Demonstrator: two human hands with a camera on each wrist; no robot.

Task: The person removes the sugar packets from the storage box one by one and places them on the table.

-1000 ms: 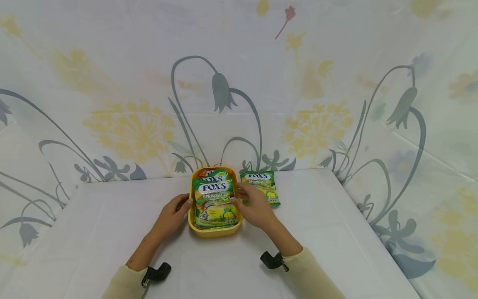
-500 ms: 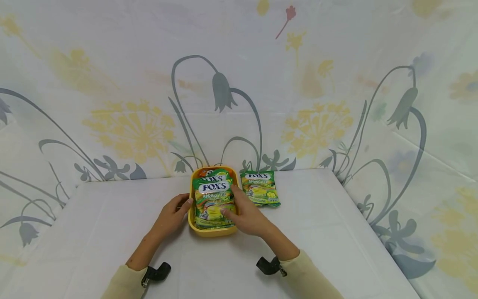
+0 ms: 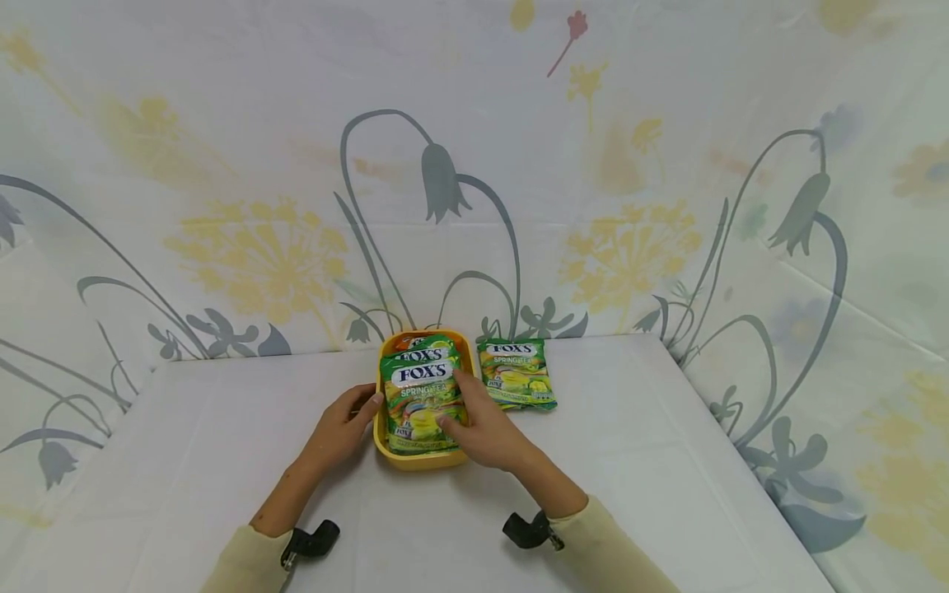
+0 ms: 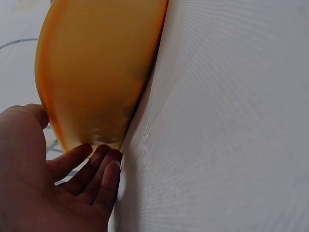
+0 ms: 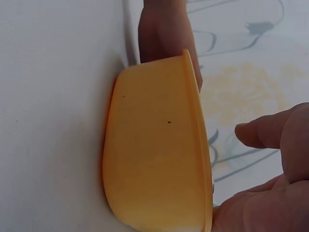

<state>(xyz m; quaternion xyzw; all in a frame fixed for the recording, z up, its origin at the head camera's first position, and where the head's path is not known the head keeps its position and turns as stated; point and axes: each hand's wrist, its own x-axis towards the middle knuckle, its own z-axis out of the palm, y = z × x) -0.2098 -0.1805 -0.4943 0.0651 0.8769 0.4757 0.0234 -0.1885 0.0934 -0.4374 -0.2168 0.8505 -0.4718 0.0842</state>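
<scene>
A yellow plastic tray (image 3: 423, 459) stands on the white table and holds a stack of green FOX'S Spring Tea candy bags (image 3: 421, 394). My left hand (image 3: 366, 409) rests against the tray's left wall, its fingers loosely straight at the base (image 4: 99, 162) of the tray (image 4: 96, 72). My right hand (image 3: 452, 399) lies on the top bag, thumb on its lower part and index finger along its right edge. In the right wrist view a straight finger (image 5: 263, 133) reaches over the rim of the tray (image 5: 154, 145). Another bag of the same kind (image 3: 516, 375) lies flat on the table just right of the tray.
A floral cloth (image 3: 474, 165) hangs as a backdrop behind and around the table (image 3: 185, 461). The table's far edge runs just behind the tray and the loose bag. Black wrist mounts (image 3: 526, 531) sit at both cuffs.
My right hand came left from beside the loose bag onto the top bag in the tray, and that bag has shifted slightly left. The left hand has stayed put.
</scene>
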